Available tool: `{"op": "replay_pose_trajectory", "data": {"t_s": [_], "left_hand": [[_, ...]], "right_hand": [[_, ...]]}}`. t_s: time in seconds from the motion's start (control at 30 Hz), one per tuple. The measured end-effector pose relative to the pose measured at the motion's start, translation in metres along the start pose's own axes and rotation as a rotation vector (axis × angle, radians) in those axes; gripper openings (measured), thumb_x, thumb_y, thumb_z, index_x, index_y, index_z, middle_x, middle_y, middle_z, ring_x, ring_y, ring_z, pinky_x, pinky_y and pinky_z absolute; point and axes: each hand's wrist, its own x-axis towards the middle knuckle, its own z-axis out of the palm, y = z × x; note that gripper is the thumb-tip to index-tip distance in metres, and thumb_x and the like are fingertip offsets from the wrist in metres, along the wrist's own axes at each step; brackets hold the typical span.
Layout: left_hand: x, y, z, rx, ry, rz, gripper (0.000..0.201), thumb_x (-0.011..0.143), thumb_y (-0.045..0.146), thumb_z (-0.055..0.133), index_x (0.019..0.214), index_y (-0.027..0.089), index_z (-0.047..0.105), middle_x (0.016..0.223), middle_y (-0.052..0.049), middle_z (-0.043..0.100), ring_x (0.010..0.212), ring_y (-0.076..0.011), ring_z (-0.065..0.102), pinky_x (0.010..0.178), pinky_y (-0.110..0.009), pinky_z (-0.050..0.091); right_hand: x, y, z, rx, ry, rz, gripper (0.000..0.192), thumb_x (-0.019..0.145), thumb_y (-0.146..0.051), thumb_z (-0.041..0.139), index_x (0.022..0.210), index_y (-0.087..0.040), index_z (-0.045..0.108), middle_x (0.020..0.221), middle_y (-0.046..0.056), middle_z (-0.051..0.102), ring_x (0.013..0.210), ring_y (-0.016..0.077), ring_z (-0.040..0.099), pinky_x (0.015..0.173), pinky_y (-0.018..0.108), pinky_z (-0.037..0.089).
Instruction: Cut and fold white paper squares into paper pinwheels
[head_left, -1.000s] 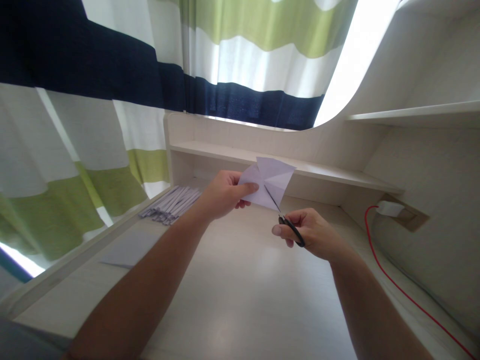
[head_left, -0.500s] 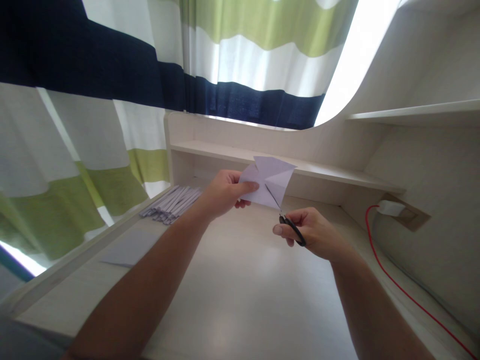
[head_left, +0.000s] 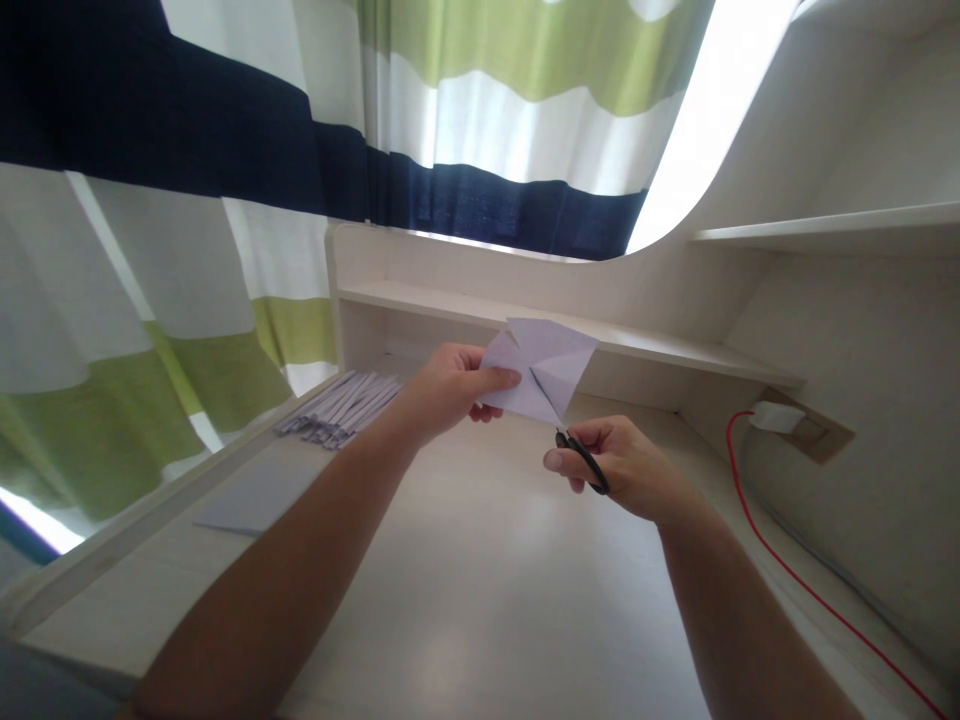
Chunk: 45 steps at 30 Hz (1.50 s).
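Between the thumb and fingers of my left hand point(head_left: 461, 385) is a white sheet of paper point(head_left: 566, 355), held above the desk. Slits run into the sheet from its edges, and a crease shows across it. My right hand point(head_left: 619, 465) is closed around the black handles of a pair of scissors point(head_left: 583, 460). Their blades point up and left, lying against the lower right part of the paper along a cut line. How far apart the blades are is hard to make out.
A bundle of rolled paper strips point(head_left: 341, 408) lies at the desk's left side, near a flat white sheet point(head_left: 251, 497). A low shelf point(head_left: 465, 305) runs along the back. At right, a white plug point(head_left: 776, 416) sits in a wall socket, with a red cable point(head_left: 780, 560) trailing down.
Both hands stay almost in place. The paper has tilted slightly and sits a little lower, its cut edge closer to the scissors.
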Motion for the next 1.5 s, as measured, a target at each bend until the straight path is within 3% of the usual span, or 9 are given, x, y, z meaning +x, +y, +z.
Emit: {"op": "replay_pose_trajectory", "data": {"t_s": [1.07, 1.3, 1.5], "left_hand": [[0.003, -0.004, 0.002, -0.1, 0.007, -0.024, 0.024, 0.077, 0.038, 0.08, 0.074, 0.015, 0.072, 0.06, -0.002, 0.065, 0.052, -0.0109, 0.057, 0.049, -0.022, 0.041], [0.003, -0.006, 0.001, -0.109, 0.005, -0.005, 0.025, 0.077, 0.039, 0.08, 0.074, 0.015, 0.071, 0.06, -0.001, 0.065, 0.052, -0.0109, 0.056, 0.05, -0.023, 0.04], [0.004, -0.004, -0.003, -0.119, 0.071, 0.057, 0.025, 0.079, 0.038, 0.079, 0.077, 0.014, 0.073, 0.063, -0.002, 0.065, 0.054, -0.0108, 0.056, 0.05, -0.023, 0.04]], "right_hand": [[0.001, 0.002, -0.001, -0.008, 0.04, 0.017, 0.047, 0.078, -0.054, 0.083, 0.055, -0.018, 0.062, 0.05, -0.002, 0.053, 0.048, 0.0095, 0.039, 0.049, 0.029, 0.027], [-0.001, -0.002, 0.001, 0.006, 0.003, -0.003, 0.045, 0.077, -0.056, 0.083, 0.061, -0.018, 0.065, 0.055, -0.002, 0.054, 0.05, 0.0097, 0.04, 0.05, 0.028, 0.028], [0.003, 0.009, -0.016, -0.083, -0.051, 0.086, 0.045, 0.075, -0.059, 0.083, 0.062, -0.018, 0.068, 0.059, 0.0, 0.061, 0.053, 0.0109, 0.043, 0.052, 0.028, 0.03]]}}
